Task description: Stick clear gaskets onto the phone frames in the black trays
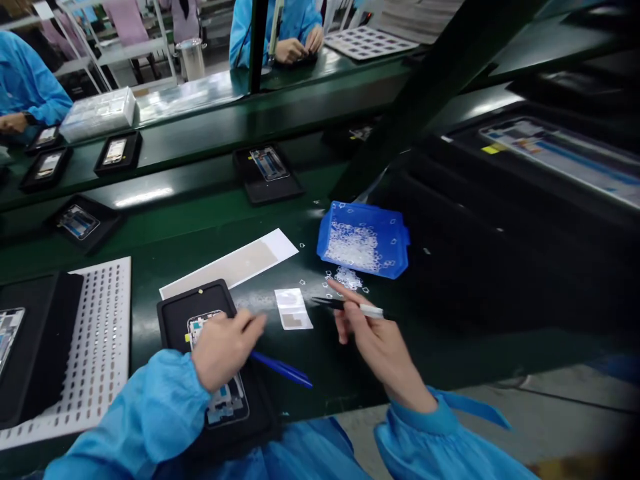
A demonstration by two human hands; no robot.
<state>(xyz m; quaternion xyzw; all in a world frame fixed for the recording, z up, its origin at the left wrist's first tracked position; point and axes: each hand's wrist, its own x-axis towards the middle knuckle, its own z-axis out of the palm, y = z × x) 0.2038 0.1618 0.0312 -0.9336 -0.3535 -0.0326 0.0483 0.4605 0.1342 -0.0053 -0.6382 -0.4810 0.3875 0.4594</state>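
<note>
My left hand (227, 347) is curled over a phone frame (227, 403) that lies in a black tray (173, 317). From under its fingers sticks out a slim blue pointed tool (283, 369), apparently gripped in that hand; the fingertips are blurred. In my right hand (377, 340) are black tweezers with a white sleeve (370, 311), their tips pointing left, the index finger stretched out past them. Close to those tips lies a small white release-paper sheet (293, 309). Past the right fingertips is a pile of small clear rings (349, 277).
A blue bin (395, 243) with many more clear rings stands behind the pile. A long paper strip (230, 264) lies behind the tray. To the left is a perforated white sheet (103, 333) with another black tray (45, 333) on it. Co-workers' hands (300, 47) work across the line.
</note>
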